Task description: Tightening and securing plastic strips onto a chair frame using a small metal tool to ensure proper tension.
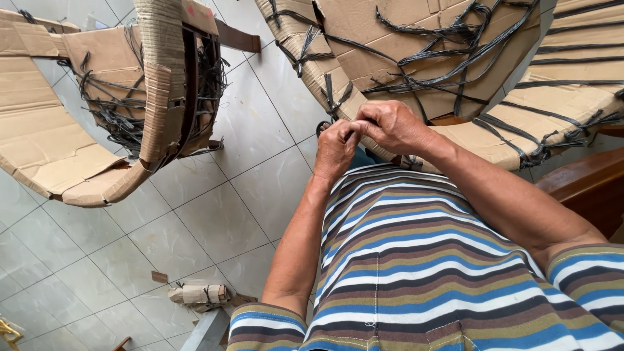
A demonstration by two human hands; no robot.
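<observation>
Below us, in the head view, we see our left hand (336,148) and right hand (392,125) brought together, knuckles touching, against the edge of a cardboard-wrapped chair frame (364,29) that fills the upper middle of the picture; the fingers of both hands are curled in and pinched together on something small between them, most likely the end of one of the black straps (448,39) that cross the cardboard, though the hands hide exactly what is gripped. These straps run in loose tangled lines over the brown wrapping and are knotted in places along its rim, one knot (331,97) just beside our left hand. Both forearms reach up from a striped shirt (416,260) banded in blue, white, brown and olive, which covers the lower right of the view. At upper left we see a second cardboard-wrapped piece (71,136), curved, with more black strapping bunched at its inner side, well apart from the hands. At the right edge a dark polished wooden arm (585,185) shows under more wrapped cardboard. Beneath it all lies a floor of pale grey tiles (195,214), and on it, near the bottom, a small strapped roll of cardboard (198,294)
</observation>
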